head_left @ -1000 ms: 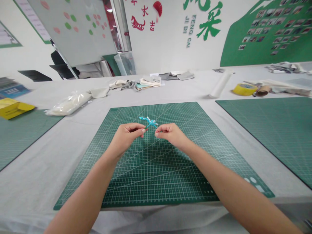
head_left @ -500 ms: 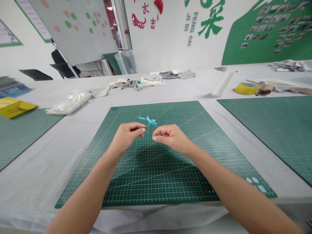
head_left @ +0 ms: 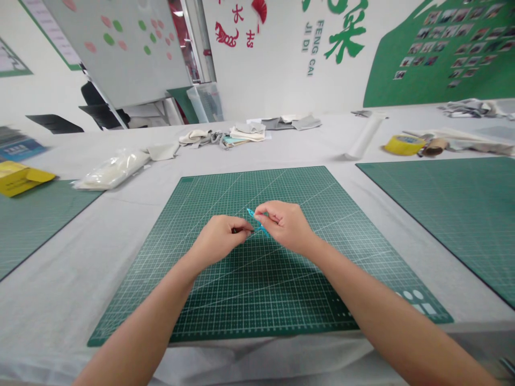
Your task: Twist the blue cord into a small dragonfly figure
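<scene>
Above the green cutting mat, which lies on the pale surface, the small bright-blue piece is between both hands. The left hand pinches its thin end; the right hand, fingers pressed together, pinches its blue strand and partly hides it.

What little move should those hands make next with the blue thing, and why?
Probably a gentle adjustment: the right hand could ease the blue piece's exposed tip outward while the left hand steadies it. The right fingertips appear to pinch near that tip, and the left fingertips seem to brace another end. The right hand hides the middle.
</scene>
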Tool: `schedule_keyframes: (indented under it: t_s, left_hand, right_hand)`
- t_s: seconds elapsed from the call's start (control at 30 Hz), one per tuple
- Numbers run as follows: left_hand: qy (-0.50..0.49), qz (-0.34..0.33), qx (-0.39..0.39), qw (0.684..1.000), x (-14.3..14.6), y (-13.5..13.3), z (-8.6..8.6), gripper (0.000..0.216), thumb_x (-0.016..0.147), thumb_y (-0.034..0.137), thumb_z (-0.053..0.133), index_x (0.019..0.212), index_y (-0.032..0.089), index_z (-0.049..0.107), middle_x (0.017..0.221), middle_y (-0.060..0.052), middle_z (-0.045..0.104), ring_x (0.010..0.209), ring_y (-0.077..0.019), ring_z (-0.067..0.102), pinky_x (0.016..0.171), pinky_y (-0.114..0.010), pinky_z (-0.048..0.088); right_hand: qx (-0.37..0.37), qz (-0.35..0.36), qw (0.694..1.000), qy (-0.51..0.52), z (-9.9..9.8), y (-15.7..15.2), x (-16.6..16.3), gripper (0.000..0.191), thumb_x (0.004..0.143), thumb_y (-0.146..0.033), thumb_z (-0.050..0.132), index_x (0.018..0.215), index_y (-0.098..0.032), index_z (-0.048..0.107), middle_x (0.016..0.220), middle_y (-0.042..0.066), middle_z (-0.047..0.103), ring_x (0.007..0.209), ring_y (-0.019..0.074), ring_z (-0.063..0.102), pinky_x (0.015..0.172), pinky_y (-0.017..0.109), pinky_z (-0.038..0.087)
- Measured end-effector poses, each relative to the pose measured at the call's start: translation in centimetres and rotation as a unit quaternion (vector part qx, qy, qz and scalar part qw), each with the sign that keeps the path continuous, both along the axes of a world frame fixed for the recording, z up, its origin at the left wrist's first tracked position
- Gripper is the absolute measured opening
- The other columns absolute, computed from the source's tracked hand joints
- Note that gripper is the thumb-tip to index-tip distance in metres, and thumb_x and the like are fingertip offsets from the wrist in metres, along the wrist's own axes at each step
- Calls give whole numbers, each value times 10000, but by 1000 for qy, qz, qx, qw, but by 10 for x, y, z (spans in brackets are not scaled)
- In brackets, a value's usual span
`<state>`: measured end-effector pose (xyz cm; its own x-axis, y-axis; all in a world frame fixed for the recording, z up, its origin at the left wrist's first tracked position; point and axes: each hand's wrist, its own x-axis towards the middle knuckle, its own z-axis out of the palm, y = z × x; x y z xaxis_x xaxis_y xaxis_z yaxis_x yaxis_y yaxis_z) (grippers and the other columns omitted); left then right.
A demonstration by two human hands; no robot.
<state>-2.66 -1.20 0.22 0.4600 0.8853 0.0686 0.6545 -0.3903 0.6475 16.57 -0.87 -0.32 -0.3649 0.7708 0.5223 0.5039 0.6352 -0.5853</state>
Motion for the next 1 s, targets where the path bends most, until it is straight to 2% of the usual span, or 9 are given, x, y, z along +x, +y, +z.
schedule_keyframes:
  t_s: [0.17,0.27,0.4,0.53,0.63,0.77,0.87,1.0]
  left_hand:
    - [52,-41,3,998,0,-2,3,253,793,184,517,873,234,752,810,14,730,720,-152,625,642,-243,416]
    - [82,-63,12,995,-1,-3,4,255,803,196,510,875,244,750,846,11,735,760,-159,630,671,-245,423]
    - [73,-108,5,991,-1,-4,7,249,814,191,506,847,243,747,830,16,727,751,-150,622,685,-245,423]
    - [-5,-133,-56,990,-3,-5,13,225,822,196,522,856,207,744,767,1,704,694,-136,601,656,-242,425]
    - [-83,-98,-96,987,-5,-5,18,176,807,218,573,854,179,738,738,-14,691,674,-136,584,632,-245,429]
    - [-185,-7,-95,978,-8,-3,20,123,779,243,637,817,174,732,669,-4,662,654,-126,568,629,-245,425]
    - [-248,62,-73,964,-9,1,19,102,765,243,658,789,174,729,633,4,638,638,-116,548,627,-243,415]
    - [-285,134,-55,948,-9,5,15,113,746,244,671,808,171,730,605,13,614,555,-93,478,561,-238,378]
  right_hand:
    - [43,-3,997,-65,-9,4,1,178,906,-216,487,864,-184,657,840,22,694,788,140,620,707,243,409]
    - [41,2,996,-81,-12,6,2,188,907,-210,483,872,-181,666,860,25,698,808,143,625,720,246,414]
    - [-8,1,998,-57,-11,10,3,153,877,-194,529,840,-183,677,840,13,696,781,132,610,711,244,405]
    - [-104,-10,994,10,-12,18,5,115,823,-216,597,774,-164,686,640,-15,610,597,97,504,590,235,355]
    - [-178,-15,981,70,-15,25,7,125,785,-250,622,744,-149,683,517,-49,462,505,82,374,513,236,287]
    - [-233,-15,966,113,-20,28,8,134,762,-263,616,723,-146,667,497,-63,409,477,71,311,483,236,239]
    - [-240,-16,966,98,-19,25,6,135,763,-270,621,718,-151,666,480,-74,374,463,65,293,477,233,221]
    - [-219,1,974,55,-13,16,3,109,775,-237,622,737,-155,683,479,-77,364,469,63,309,490,231,242]
